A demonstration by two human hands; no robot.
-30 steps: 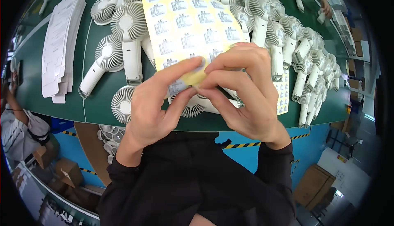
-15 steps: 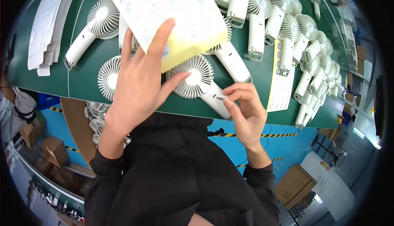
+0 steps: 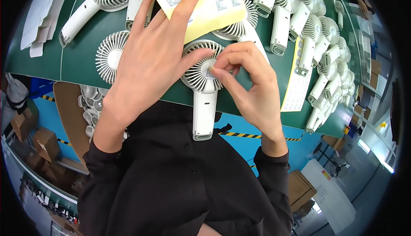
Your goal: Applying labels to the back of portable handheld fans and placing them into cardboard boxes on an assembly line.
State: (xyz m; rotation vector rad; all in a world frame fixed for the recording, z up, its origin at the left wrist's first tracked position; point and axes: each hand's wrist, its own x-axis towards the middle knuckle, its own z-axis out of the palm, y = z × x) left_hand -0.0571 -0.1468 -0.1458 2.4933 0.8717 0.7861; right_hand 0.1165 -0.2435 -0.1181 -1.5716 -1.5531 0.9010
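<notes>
A white handheld fan (image 3: 203,86) lies at the near edge of the green work table (image 3: 81,60), its round grille under both hands and its handle jutting over the edge toward the person. The right hand (image 3: 250,88) pinches a small label (image 3: 211,70) between thumb and forefinger, pressing it on the hub of the grille. The left hand (image 3: 150,60) is spread, its thumb tip resting on the grille just beside the label, while its fingers hold a yellow-backed label sheet (image 3: 205,4) above the fan. Left of that hand lies another fan head (image 3: 109,56). Beyond the right hand, rows of white fans (image 3: 317,52) crowd the table, with a peeled label sheet (image 3: 295,92) among them.
</notes>
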